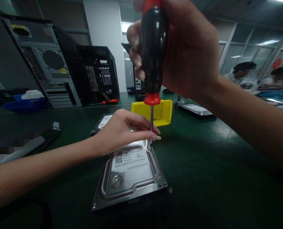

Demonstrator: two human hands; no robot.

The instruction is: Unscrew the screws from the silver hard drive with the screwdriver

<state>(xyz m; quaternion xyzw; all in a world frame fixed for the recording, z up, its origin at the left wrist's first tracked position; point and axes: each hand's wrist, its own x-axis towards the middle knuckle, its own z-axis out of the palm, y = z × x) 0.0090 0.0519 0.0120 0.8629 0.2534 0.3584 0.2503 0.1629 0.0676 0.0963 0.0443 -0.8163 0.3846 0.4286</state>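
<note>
A hard drive (134, 171) lies flat on the green table, its label partly covered by my left hand. My right hand (184, 47) grips the black and red handle of a screwdriver (155, 47), held upright. The screwdriver's tip meets the drive's right edge, at what looks like a screw spot. My left hand (127, 130) reaches over the drive, thumb and fingers pinched around the metal shaft near its tip. Behind them stands a yellow tray (166, 111) with small dark bits in it, too small to name.
Another hard drive (103, 122) lies behind my left hand, and one more drive (196, 110) lies to the right. Computer cases (53, 63) stand at the back left, near a red screwdriver (110, 101) and a blue tray (22, 103). People (241, 74) sit at the far right.
</note>
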